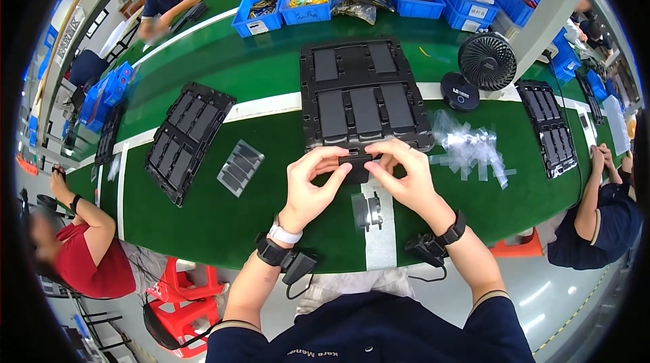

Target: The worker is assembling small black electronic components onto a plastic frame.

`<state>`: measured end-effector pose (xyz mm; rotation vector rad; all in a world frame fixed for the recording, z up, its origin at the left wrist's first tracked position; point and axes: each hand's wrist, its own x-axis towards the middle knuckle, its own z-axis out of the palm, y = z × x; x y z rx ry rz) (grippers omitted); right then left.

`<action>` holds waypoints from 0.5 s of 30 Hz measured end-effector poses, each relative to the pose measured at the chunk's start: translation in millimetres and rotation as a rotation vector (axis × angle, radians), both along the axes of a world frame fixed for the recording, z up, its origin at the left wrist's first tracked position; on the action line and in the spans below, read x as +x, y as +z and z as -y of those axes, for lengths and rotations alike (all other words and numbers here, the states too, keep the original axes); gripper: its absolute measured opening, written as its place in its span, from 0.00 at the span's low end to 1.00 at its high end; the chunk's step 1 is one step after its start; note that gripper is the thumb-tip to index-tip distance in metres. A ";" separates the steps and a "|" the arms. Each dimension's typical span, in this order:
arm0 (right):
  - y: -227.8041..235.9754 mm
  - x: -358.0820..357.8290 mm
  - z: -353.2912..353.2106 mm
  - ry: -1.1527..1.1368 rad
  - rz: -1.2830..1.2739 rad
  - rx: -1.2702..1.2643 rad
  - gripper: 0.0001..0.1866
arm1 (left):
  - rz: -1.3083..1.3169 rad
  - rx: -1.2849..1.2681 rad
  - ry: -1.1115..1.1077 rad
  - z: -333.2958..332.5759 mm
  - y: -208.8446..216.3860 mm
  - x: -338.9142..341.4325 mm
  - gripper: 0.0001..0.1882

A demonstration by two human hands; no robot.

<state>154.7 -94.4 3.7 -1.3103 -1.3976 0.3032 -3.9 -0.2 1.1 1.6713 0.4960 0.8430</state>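
A green table (172,227) is filling mid-frame. A black tray (353,65) is lying at upper centre, carrying five dark rectangular pieces. A smaller tray (220,97) is lying slantwise at centre left. The left hand (313,180) and right hand (408,175) are meeting at frame centre, thumbs and fingertips nearly closed, both pinching one black piece (355,169). Clear film strips (470,150) are lying heaped right of centre. A clear sheet (240,168) bearing dark strips is lying left of centre. The black piece is sitting just below the black tray's lower edge.
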 end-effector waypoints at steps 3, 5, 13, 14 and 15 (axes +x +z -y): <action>-2.5 -1.4 0.7 -0.011 0.011 0.026 0.11 | -0.038 0.320 0.111 0.4 4.2 0.8 0.11; -1.6 -4.4 1.3 -0.016 0.000 0.020 0.09 | -0.054 0.504 0.160 0.7 7.2 0.1 0.09; -3.3 -9.1 -0.8 -0.108 -0.013 0.054 0.06 | -0.056 0.445 0.208 3.6 8.5 2.4 0.05; -3.1 -9.8 -1.2 -0.107 -0.028 0.053 0.05 | -0.054 0.437 0.214 3.9 8.7 2.3 0.05; -2.9 -9.4 -1.8 -0.106 -0.029 0.050 0.05 | -0.056 0.434 0.214 3.9 9.0 2.1 0.05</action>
